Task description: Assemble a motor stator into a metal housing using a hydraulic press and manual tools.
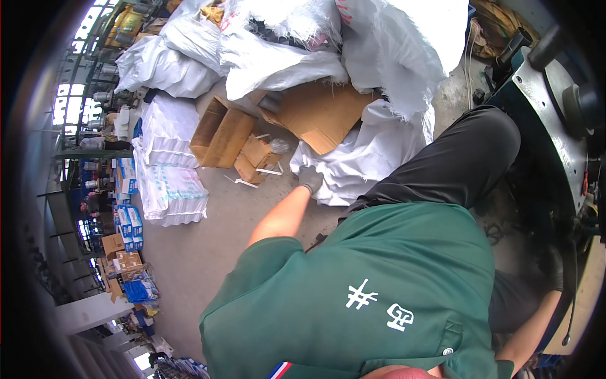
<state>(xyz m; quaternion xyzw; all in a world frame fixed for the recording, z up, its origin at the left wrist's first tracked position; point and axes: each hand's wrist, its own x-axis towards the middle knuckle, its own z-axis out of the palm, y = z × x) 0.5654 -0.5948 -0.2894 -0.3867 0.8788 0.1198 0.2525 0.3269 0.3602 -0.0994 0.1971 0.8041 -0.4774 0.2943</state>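
Reaching out toward the middle of the frame, the person's left hand [310,179], in a grey work glove, rests on the edge of a white woven sack [360,161] that lies slumped on the concrete floor [202,246]. The gloved fingers curl down onto the sack's near edge; whether they pinch the cloth or merely press on it cannot be told at this size. The sack is crumpled and loosely filled, its surface a dull white plastic weave with soft folds, and it spreads from the centre of the frame toward the upper right, where it meets the person's dark trouser leg [461,158].

Bare from elbow to wrist, the left forearm comes out of a green short-sleeved shirt [379,284] that fills the lower middle of the frame. The right hand [555,268], in a dark glove, sits at the lower right edge beside a dark metal machine [549,101]; it is in shadow and partly hidden, so its grip cannot be told.

Just left of the sack, brown cardboard boxes [222,132] lie open and flattened, with small white strips scattered near them. More white sacks [284,63] are heaped along the top of the frame, and a stack of flat white bags [169,177] lies at the centre left.
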